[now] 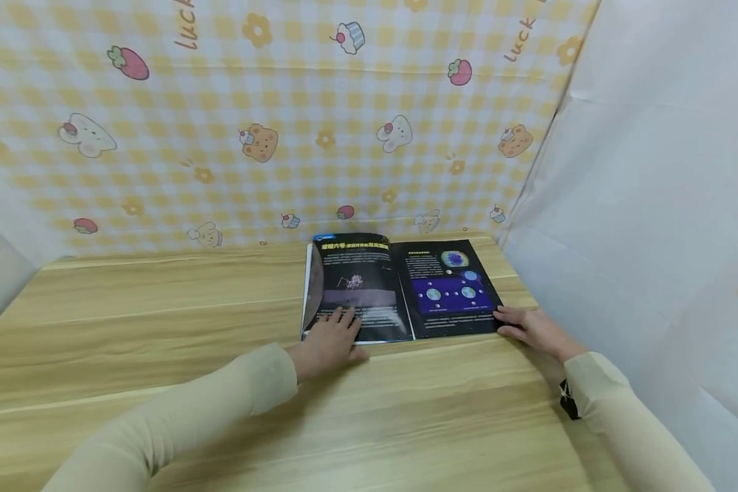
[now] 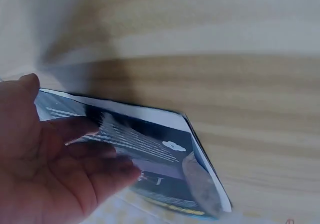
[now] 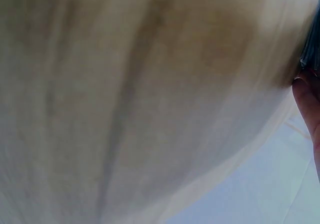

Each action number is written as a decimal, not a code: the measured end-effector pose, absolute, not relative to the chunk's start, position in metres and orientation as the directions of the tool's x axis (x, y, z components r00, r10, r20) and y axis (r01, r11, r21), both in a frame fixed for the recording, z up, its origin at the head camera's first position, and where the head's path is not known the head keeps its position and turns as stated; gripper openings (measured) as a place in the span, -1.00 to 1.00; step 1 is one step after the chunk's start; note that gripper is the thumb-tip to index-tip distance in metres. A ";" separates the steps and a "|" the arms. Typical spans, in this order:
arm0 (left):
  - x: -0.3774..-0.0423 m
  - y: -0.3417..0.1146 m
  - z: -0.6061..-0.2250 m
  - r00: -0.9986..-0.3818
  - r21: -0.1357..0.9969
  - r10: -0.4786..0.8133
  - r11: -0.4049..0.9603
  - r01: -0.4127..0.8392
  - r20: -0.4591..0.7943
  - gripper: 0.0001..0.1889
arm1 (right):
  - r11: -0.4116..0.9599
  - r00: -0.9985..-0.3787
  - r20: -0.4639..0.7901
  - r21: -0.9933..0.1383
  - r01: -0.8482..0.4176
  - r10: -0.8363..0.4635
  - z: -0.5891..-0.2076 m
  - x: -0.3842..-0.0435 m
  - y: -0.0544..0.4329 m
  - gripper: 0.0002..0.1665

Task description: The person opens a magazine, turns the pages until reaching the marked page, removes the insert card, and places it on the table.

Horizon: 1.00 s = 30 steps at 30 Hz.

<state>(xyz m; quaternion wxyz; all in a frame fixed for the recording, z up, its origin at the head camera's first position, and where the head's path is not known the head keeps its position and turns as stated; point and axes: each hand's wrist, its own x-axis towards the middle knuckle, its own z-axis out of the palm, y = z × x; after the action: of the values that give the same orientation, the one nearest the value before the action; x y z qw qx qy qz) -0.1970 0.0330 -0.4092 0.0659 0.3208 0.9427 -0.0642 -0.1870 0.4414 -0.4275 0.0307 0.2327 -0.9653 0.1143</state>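
An open magazine (image 1: 357, 297) with dark, space-themed pages lies near the far edge of the table. My left hand (image 1: 327, 345) rests on the lower part of its left page, fingers spread and loosely extended. The left wrist view shows that hand (image 2: 65, 159) over the page (image 2: 150, 154), whose outer corner lifts slightly. At the lower right corner of the right page, my right hand (image 1: 534, 331) pinches the edge between thumb and fingers. Only part of that hand (image 3: 309, 103) and the page edges (image 3: 312, 43) enter the right wrist view.
The magazine lies on a wood-grain table (image 1: 160, 314). Behind it hangs a yellow checked cloth (image 1: 320, 89) with cartoon prints. A white cloth wall (image 1: 664, 171) runs along the right side, close to the right hand. A small black object (image 1: 568, 403) shows at the right cuff.
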 end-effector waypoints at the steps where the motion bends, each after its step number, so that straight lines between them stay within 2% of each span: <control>1: -0.196 0.033 -0.408 -0.776 -0.048 0.607 0.781 0.622 -0.171 -0.22 | 0.866 -0.892 0.102 -0.214 -0.452 -0.440 -0.426 -0.187 0.442 -0.58; 4: -0.194 0.035 -0.407 -0.763 -0.033 0.618 0.773 0.634 -0.188 -0.21 | 0.867 -0.892 0.068 -0.217 -0.449 -0.446 -0.423 -0.189 0.441 -0.61; 9: -0.193 0.040 -0.405 -0.753 -0.112 0.640 0.745 0.657 -0.153 -0.32 | 0.868 -0.887 0.067 -0.187 -0.461 -0.457 -0.422 -0.189 0.440 -0.66; 13: -0.195 0.045 -0.405 -0.732 -0.128 0.670 0.721 0.681 -0.123 -0.39 | 0.871 -0.886 0.080 -0.161 -0.464 -0.457 -0.422 -0.189 0.439 -0.66; 18: -0.198 0.052 -0.407 -0.703 0.010 0.693 0.713 0.701 -0.162 -0.41 | 0.879 -0.894 0.072 -0.164 -0.447 -0.441 -0.420 -0.188 0.437 -0.69; 21: -0.199 0.057 -0.411 -0.688 0.044 0.709 0.701 0.712 -0.156 -0.48 | 0.876 -0.886 0.100 -0.139 -0.462 -0.452 -0.422 -0.186 0.438 -0.73; 30: -0.196 0.064 -0.413 -0.678 -0.081 0.733 0.673 0.735 -0.053 -0.64 | 0.874 -0.860 0.251 -0.091 -0.477 -0.444 -0.428 -0.180 0.442 -0.85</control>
<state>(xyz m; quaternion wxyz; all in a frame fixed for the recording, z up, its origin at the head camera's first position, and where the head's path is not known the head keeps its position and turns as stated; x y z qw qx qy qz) -0.1963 0.0636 -0.4133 0.0078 0.4013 0.9147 -0.0479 -0.1796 0.4415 -0.4280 0.1120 0.2394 -0.9615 0.0752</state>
